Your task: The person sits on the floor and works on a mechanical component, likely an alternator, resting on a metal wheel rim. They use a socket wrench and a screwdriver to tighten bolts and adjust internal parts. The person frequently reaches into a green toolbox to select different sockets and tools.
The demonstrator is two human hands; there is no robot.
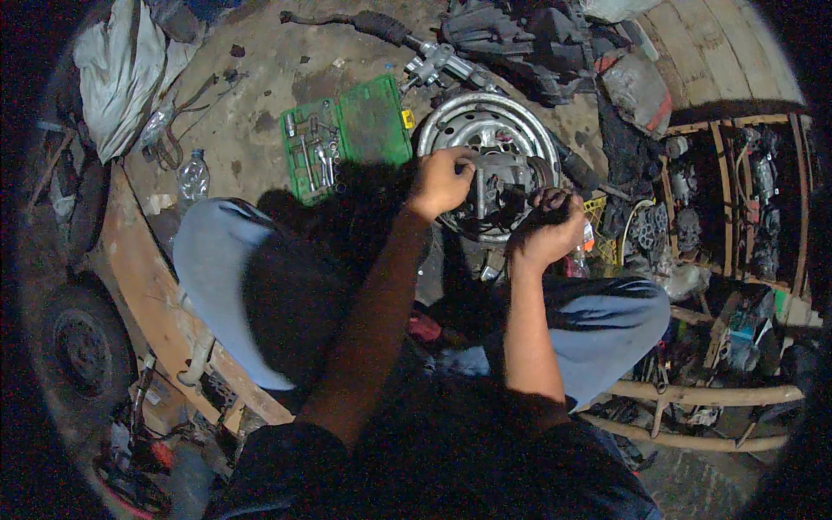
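A grey metal car part (503, 184), round-bodied and partly in shadow, rests on a silver steel wheel rim (451, 111) that lies flat on the ground before me. My left hand (445, 179) is at the part's left side, thumb and fingers closed at its edge. To the right of the part is my right hand (552, 227), its darkened fingers curled in; whatever they may hold is hidden. Left of the rim lies an opened green socket-set case (374, 121) with several sockets and ratchet pieces (314, 149) in it.
Beyond the rim lie a steering-rack-like metal assembly (446, 62) and dark cloth (520, 43). A clear plastic bottle (194, 178) stands at the left, near a wooden board (143, 234) and a tyre (82, 338). Wooden racks (724, 199) with metal parts fill the right.
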